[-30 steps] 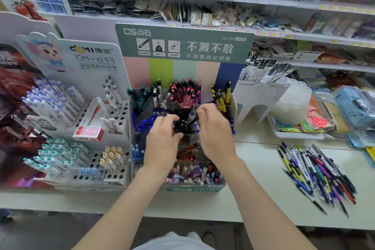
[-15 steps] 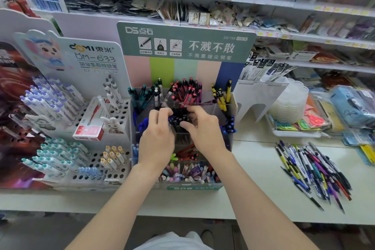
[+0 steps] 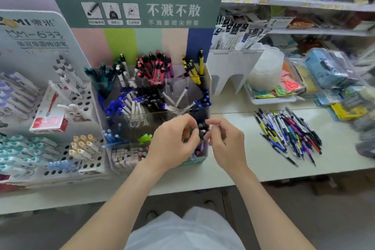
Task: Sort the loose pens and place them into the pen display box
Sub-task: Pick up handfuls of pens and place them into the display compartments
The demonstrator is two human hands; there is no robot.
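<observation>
Both pinching one small dark item (image 3: pixel 201 130), our left hand (image 3: pixel 172 145) and right hand (image 3: pixel 226 144) hover before the pen display box (image 3: pixel 150 42), loose pens (image 3: pixel 288 134) slanting on the bench (image 3: pixel 253 161) nearer our right.

Both bare forearms come up from the lower edge, the left from 7 o'clock and the right from 5 o'clock, and converge just below centre. The left hand (image 3: pixel 172 145) and right hand (image 3: pixel 226 144) sit close together, backs upward and fingers curled. The thumb and forefinger tips of each pinch a small dark object (image 3: pixel 201 129) between them.
</observation>
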